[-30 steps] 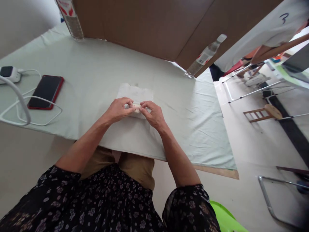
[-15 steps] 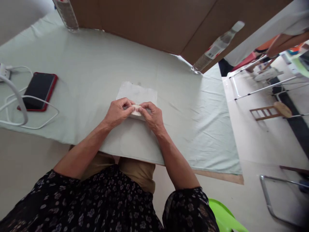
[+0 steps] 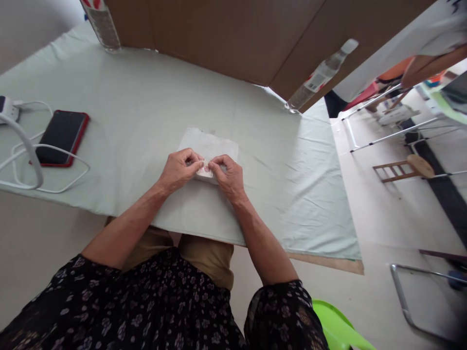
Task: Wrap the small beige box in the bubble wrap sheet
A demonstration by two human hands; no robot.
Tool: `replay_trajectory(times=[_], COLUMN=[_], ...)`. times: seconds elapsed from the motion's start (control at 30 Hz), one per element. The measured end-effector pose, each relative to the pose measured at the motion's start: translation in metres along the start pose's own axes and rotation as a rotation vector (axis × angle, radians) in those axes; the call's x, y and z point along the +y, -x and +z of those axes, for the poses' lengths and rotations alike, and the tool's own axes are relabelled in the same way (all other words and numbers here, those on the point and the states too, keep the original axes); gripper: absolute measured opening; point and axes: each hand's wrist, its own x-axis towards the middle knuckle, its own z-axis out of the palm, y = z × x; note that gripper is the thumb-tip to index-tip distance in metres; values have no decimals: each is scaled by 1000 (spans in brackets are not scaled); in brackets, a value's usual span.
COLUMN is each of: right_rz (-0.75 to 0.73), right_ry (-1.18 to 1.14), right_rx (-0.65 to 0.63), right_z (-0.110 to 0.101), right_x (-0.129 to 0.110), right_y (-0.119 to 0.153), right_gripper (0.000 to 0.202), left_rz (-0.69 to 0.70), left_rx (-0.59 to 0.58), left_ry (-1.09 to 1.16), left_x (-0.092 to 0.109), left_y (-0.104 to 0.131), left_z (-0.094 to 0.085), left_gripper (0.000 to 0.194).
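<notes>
one pale item is pinched by left hand at its nine o'clock, right hand at three; long axis unclear.

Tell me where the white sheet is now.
In the head view, the white sheet lies just left of centre on the table, partly hidden by the left hand and right hand, with the phone farther left.
</notes>
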Motion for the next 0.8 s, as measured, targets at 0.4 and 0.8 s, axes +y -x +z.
replay_trajectory(times=[0.4, 0.8], right_rz=[-237, -471], right_ry=[492, 739], right_rx=[224, -93], right_z=[-11, -3], right_x=[1, -14], right_y=[4, 17], right_gripper=[15, 22], left_rz=[-92, -83], left_rx=[-109, -138], left_ry=[-44, -109], left_x=[2, 0], left_y=[-9, -10], left_z=[-4, -26], left_gripper=[16, 30])
